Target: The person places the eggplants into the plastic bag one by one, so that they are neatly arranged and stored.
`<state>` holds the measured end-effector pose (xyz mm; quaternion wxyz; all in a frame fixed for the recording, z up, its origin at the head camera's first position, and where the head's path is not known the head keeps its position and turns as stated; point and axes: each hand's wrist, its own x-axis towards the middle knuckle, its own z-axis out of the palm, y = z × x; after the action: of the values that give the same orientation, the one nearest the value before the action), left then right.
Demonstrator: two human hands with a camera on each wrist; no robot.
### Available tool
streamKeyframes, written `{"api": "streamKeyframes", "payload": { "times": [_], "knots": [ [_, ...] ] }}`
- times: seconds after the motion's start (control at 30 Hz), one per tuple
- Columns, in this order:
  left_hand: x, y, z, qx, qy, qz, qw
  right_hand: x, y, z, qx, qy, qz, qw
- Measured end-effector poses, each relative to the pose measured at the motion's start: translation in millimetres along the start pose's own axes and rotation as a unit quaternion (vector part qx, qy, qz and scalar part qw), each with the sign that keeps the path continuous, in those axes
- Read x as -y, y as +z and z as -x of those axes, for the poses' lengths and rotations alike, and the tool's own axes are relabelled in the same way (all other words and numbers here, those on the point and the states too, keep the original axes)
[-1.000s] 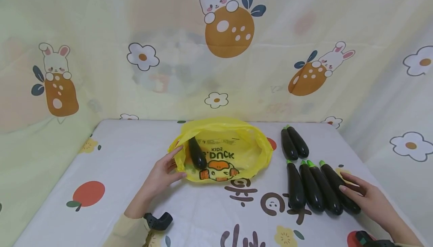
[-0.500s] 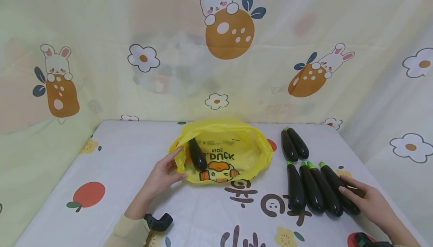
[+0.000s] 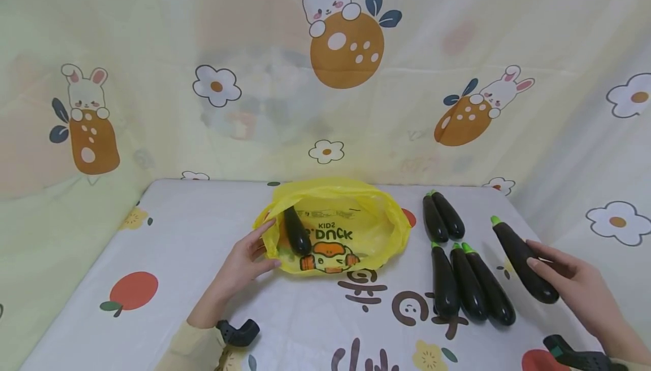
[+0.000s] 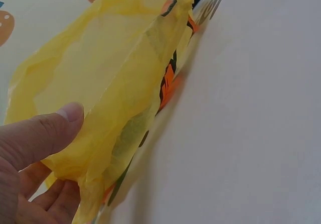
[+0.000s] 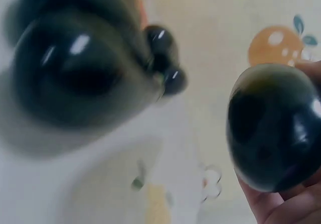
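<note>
In the head view, my right hand point(image 3: 574, 280) grips a glossy dark eggplant point(image 3: 519, 255) with a green stem, raised off the table. Its round end, the held eggplant point(image 5: 273, 128), fills the right side of the right wrist view. A yellow plastic bag point(image 3: 376, 247) lies with its mouth facing me. One eggplant point(image 3: 296, 232) rests inside it. At the bag's left edge my left hand point(image 3: 246, 261) holds the rim. The left wrist view has the thumb point(image 4: 47, 133) on the yellow film point(image 4: 100, 78), fingers curled behind it.
Right of the bag, several eggplants point(image 3: 469, 286) lie side by side on the white printed tablecloth point(image 3: 285, 326). Behind them lies another pair of eggplants point(image 3: 445, 215). A patterned curtain point(image 3: 264, 134) hangs along the table's back edge.
My right hand has taken the rightmost eggplant of the front row, lifted it and moved it to the right, away from the others. The left hand and bag have stayed put.
</note>
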<state>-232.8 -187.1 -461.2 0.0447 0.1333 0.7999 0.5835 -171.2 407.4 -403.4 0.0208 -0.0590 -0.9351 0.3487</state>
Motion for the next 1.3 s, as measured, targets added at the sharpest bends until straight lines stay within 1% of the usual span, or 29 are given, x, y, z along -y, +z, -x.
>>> {"api": "streamKeyframes", "payload": {
  "times": [0.07,0.2,0.3,0.4,0.57,0.7,0.8,0.93,1.07,1.23,1.3],
  "knots": [
    [-0.3,-0.5,0.1,-0.001,-0.001,0.001,1.0,10,0,0.0,-0.007,-0.02,-0.01,0.9997],
    [-1.0,-0.6,0.5,-0.002,-0.002,0.006,1.0,33,1,-3.5,-0.003,-0.046,-0.023,0.9987],
    [-0.7,-0.5,1.0,-0.001,-0.002,0.006,1.0,51,4,-6.1,0.012,-0.069,-0.036,0.9969],
    [0.6,-0.9,1.4,0.0,0.002,0.002,1.0,71,9,-8.0,0.029,-0.102,-0.057,0.9928],
    [1.9,-1.3,0.7,0.004,0.01,0.002,0.9999,107,26,-12.9,0.065,-0.134,-0.076,0.9859],
    [0.2,-0.3,-0.2,0.006,0.01,0.005,0.9999,135,44,-17.3,0.094,-0.157,-0.087,0.9792],
    [-1.8,0.4,-0.5,0.006,0.008,0.004,0.9999,150,58,-20.0,0.121,-0.172,-0.105,0.972],
    [-3.6,0.6,-1.0,0.006,0.008,0.005,0.9999,165,75,-24.4,0.152,-0.196,-0.121,0.9611],
    [-4.9,0.8,-1.5,0.005,0.009,0.005,0.9999,178,91,-28.4,0.17,-0.222,-0.112,0.9536],
    [-5.0,0.2,-0.8,0.003,0.007,0.001,1.0,196,114,-36.2,0.195,-0.229,-0.078,0.9504],
    [-4.6,-0.1,-0.3,0.003,0.008,0.002,1.0,204,124,-40.8,0.199,-0.228,-0.06,0.9511]
  ]
}}
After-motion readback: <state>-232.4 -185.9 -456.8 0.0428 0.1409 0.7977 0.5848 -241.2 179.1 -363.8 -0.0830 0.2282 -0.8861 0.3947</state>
